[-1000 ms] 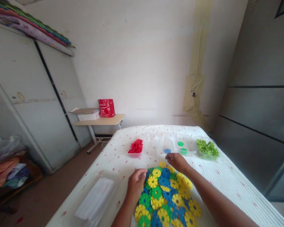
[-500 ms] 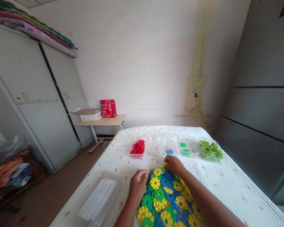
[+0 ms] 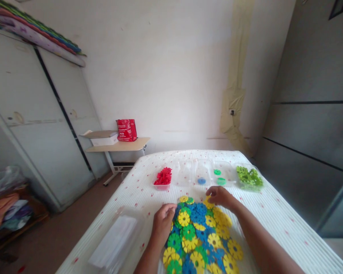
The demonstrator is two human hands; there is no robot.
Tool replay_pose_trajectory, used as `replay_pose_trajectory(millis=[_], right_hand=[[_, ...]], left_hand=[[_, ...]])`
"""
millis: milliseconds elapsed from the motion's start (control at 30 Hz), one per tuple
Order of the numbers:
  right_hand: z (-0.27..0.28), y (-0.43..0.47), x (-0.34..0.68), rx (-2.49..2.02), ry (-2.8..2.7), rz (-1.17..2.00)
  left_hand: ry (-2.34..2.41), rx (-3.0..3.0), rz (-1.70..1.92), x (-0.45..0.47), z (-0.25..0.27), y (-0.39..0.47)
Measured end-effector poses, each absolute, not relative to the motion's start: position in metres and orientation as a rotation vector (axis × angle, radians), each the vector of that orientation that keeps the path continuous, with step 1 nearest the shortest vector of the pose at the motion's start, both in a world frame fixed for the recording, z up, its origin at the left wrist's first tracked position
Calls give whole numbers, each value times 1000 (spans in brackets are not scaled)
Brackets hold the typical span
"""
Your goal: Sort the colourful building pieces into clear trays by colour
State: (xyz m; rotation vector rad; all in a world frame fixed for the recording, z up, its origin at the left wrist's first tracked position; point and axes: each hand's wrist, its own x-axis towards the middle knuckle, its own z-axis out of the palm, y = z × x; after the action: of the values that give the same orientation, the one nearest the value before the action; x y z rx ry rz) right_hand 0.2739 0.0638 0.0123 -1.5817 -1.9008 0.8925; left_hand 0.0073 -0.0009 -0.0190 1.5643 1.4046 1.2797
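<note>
A pile of flat, notched plastic flower discs [image 3: 190,231] in yellow, green and blue covers the near middle of the table. My left hand [image 3: 163,220] rests against the pile's left edge, fingers loosely bent and thumb apart, nothing visible between them. At the far right edge of the pile, my right hand [image 3: 221,198] has its fingertips closed on a yellow flower disc [image 3: 208,202]. A yellow disc [image 3: 183,199] and a green one lie overlapping at the far end, between the hands.
Behind the pile stand a clear box of red pieces [image 3: 163,177], clear compartments holding a blue disc [image 3: 201,181] and green discs [image 3: 221,181], and a box of light-green pieces [image 3: 249,177]. A clear plastic container [image 3: 114,239] lies left, with something white inside.
My right hand has moved right with the yellow disc, away from the pile's far middle. The yellow and green discs there now show fully. My left hand stays by the left edge.
</note>
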Motion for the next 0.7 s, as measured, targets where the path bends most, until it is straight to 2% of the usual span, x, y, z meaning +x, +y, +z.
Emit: replay_pose_trajectory(millis=[367,700], right_hand=[[21,56,273,-1601,-2255,733],[21,56,275,-1612,-2220,787]], left_hand=[[1391,1530,1280,8,-15,-3],[1391,1549,1273,8,-15,-3]])
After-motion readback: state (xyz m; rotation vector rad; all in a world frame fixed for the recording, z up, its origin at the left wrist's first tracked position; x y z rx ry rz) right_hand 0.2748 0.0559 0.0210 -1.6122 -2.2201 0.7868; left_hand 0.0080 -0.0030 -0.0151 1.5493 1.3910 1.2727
